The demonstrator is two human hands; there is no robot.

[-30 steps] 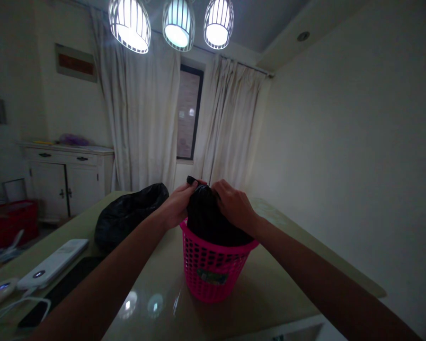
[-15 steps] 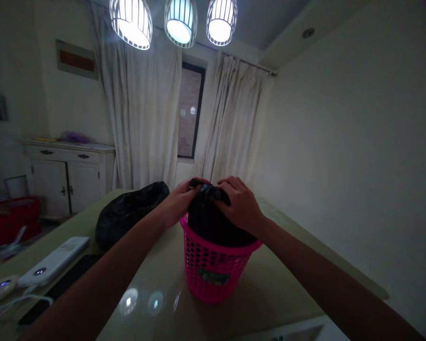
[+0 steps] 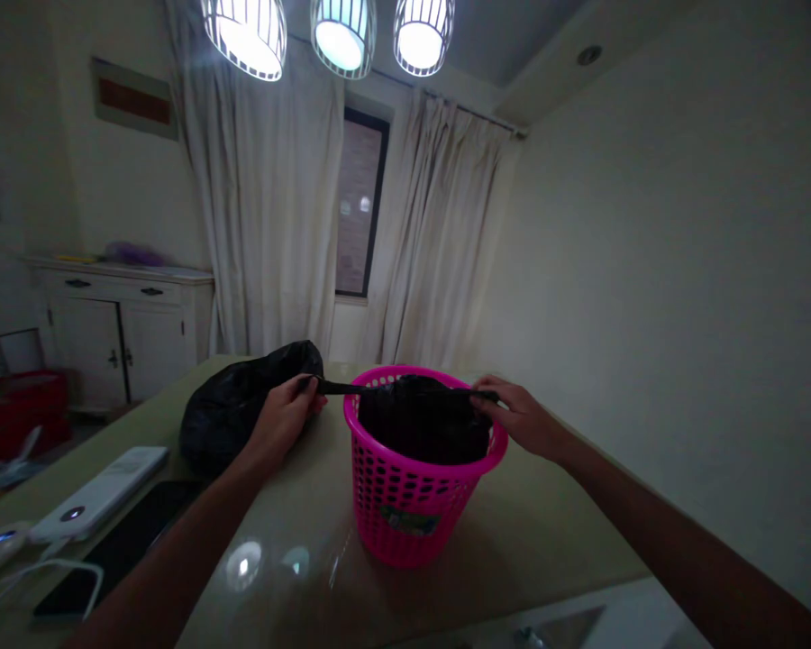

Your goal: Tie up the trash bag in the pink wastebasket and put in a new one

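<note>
A pink perforated plastic basket stands upright on the table, a small label on its front. Inside it sits a black plastic bag, whose top is drawn out sideways into two stretched ends. My left hand is closed on one end, to the left of the basket rim. At the right rim, my right hand pinches the other end. The bag's lower part is hidden by the basket wall.
Another black bag, bulging, lies left of the basket. A white power bank, a black phone, a white round device and a cable are at the table's left. A white cabinet stands behind.
Both hands have moved apart from close together above the basket, pulling the bag's two ends outward. The bag's bunched top has sunk to about rim height.
</note>
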